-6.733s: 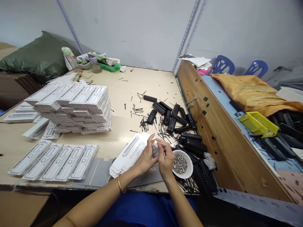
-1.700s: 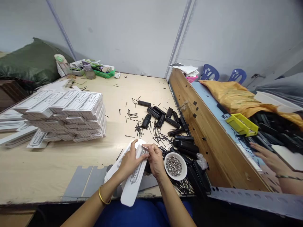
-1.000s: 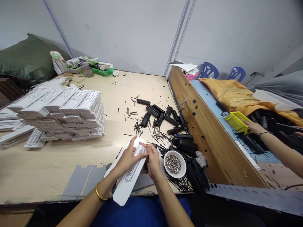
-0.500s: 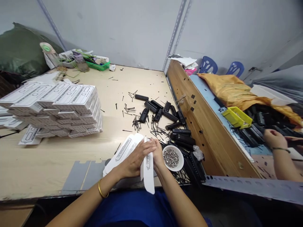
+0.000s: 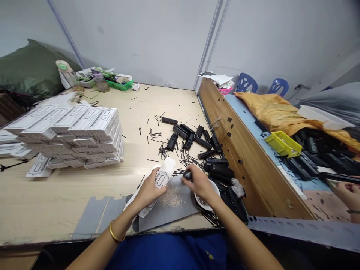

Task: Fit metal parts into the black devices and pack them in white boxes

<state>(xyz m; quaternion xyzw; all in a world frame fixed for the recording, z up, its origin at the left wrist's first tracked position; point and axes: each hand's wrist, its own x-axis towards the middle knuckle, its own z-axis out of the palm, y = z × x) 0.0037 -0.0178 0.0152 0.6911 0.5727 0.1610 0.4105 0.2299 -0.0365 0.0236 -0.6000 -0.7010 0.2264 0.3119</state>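
Note:
A white printed cardboard box (image 5: 162, 180), its end flap raised, is gripped in my left hand (image 5: 149, 192). More white cardboard (image 5: 143, 212) lies beneath that hand. My right hand (image 5: 201, 184) pinches a small black rounded piece (image 5: 187, 174), whose exact kind I cannot make out. Below it is a white bowl (image 5: 218, 191) of small metal parts, partly hidden by my right wrist. Between my hands a grey sheet (image 5: 180, 216) carries a patch of tiny tan bits (image 5: 169, 198).
Stacked white boxes (image 5: 84, 123) stand at left. Black plastic pieces (image 5: 181, 131) and thin black pins lie scattered on the table. A wooden divider (image 5: 239, 150) runs along the right; beyond it are a yellow bin (image 5: 282, 144) and another person's hand (image 5: 347, 195).
My hands have moved apart. My left hand has swung the box up and left, and my right hand has left it and now holds a black piece. The grey sheet is uncovered.

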